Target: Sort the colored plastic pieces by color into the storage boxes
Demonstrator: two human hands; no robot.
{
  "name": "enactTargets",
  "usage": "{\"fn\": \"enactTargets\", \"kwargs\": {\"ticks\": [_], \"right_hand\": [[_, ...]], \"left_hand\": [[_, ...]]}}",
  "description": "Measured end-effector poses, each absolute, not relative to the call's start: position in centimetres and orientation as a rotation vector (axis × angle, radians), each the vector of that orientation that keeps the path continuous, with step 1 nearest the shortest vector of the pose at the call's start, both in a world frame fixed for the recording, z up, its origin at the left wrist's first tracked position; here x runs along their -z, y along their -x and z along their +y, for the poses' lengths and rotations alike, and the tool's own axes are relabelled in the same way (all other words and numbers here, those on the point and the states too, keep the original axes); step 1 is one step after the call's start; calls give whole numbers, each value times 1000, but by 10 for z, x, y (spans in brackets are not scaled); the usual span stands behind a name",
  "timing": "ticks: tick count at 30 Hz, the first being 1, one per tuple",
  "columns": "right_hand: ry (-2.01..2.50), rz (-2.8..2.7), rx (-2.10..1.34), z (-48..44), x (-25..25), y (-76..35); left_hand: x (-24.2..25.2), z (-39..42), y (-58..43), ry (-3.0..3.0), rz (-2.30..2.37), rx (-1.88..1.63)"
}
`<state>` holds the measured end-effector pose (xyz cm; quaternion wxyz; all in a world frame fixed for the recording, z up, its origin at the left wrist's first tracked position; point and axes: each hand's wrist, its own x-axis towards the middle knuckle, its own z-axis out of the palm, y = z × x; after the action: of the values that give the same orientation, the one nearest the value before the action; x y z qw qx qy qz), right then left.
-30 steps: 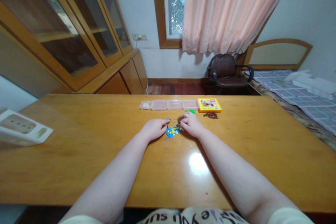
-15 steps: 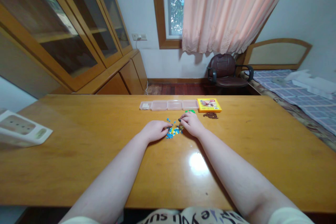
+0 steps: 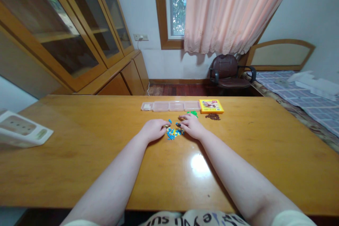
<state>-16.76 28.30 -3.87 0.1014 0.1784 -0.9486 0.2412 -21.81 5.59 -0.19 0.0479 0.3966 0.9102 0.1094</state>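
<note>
The wooden table [image 3: 66, 152] bears pieces [image 3: 172, 136], trays [image 3: 160, 106], yellow box [image 3: 211, 106].

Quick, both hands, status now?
Left hand: beside the blue-and-yellow pile; open or holding, can't be told.
Right hand: at the pile's far right side; likewise can't be told.

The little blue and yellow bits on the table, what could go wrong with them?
The blue and yellow bits lie loose between the left hand and the right hand, so a bump might scatter them. The right hand is also close to the green bits, so a sideways brush could mix the colors. And they're tiny, so one might slip from the fingers and get lost.
</note>
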Motion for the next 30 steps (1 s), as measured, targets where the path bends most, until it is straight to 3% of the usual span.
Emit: {"fn": "enactTargets", "kwargs": {"ticks": [10, 30], "right_hand": [[-574, -2757, -708, 282, 36, 167], [-772, -2819, -719, 276, 30, 161]], "left_hand": [[-2, 51, 220, -1421, 2601, -241], [2, 54, 221, -1281, 2743, -282]]}}
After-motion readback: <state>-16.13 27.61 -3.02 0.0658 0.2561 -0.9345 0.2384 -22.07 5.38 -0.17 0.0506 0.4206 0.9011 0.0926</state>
